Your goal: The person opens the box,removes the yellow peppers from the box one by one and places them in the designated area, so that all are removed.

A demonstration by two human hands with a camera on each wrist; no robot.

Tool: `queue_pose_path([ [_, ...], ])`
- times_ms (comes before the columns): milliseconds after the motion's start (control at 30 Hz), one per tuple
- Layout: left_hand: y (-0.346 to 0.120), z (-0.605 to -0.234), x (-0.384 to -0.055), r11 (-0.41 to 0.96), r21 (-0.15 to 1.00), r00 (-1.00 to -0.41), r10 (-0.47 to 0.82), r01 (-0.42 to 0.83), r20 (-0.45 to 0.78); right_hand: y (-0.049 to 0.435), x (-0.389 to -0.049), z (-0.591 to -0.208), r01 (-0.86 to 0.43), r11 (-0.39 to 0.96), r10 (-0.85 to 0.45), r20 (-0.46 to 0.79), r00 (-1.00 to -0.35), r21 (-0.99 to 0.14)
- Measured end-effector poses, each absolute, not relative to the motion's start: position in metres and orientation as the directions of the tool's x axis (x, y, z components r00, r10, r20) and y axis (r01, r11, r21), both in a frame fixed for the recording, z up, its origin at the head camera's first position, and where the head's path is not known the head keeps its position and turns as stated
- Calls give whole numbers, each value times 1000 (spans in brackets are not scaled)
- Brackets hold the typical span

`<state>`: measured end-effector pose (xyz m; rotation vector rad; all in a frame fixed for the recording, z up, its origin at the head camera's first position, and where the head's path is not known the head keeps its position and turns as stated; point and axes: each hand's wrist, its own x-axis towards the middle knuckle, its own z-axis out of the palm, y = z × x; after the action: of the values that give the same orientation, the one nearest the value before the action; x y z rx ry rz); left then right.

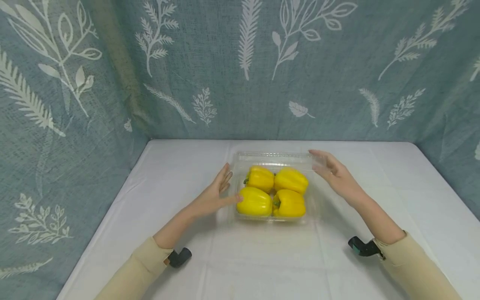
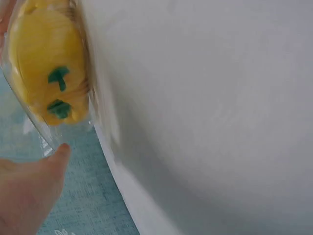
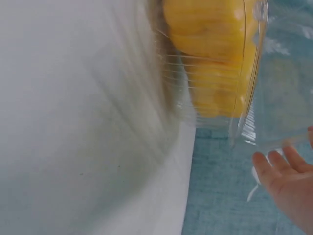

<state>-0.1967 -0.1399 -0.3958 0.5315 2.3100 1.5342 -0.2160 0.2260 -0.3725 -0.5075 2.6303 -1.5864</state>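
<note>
A clear plastic clamshell container [image 1: 275,219] sits on the table with several yellow bell peppers [image 1: 255,201] inside. Its transparent lid [image 1: 270,157] stands raised at the back. My left hand [image 1: 213,196] is at the container's left side, fingers extended and spread, the thumb at the near left pepper; whether it touches the plastic is unclear. At the back right corner, my right hand [image 1: 337,175] has its fingers at the lid's side edge. In the right wrist view those fingers [image 3: 266,166] look nearly straight against the lid. Green stems [image 2: 59,108] show in the left wrist view.
A white cloth covers the table [image 1: 270,266]. Blue-green curtains [image 1: 225,104] with pale leaf prints hang behind and at both sides. A black wrist camera [image 1: 180,257] is on the left cuff, another wrist camera [image 1: 363,246] on the right.
</note>
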Motion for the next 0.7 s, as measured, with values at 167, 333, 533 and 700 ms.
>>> queue_pose_path([
  [167, -141, -399, -203, 423, 893, -842, 529, 157, -103, 225, -221, -370, -155, 373, -256, 59, -965, -915],
  [333, -141, -404, -209, 516, 816, -823, 561, 260, -93, 222, -226, -370, -125, 301, -250, 49, -967, -945],
  [533, -141, -409, -215, 539, 766, -790, 610, 350, -68, 220, -236, -372, -193, 255, -280, 119, -952, -947],
  [700, -141, -409, -214, 557, 741, -785, 616, 375, -66, 219, -241, -373, -198, 223, -295, 127, -947, -955],
])
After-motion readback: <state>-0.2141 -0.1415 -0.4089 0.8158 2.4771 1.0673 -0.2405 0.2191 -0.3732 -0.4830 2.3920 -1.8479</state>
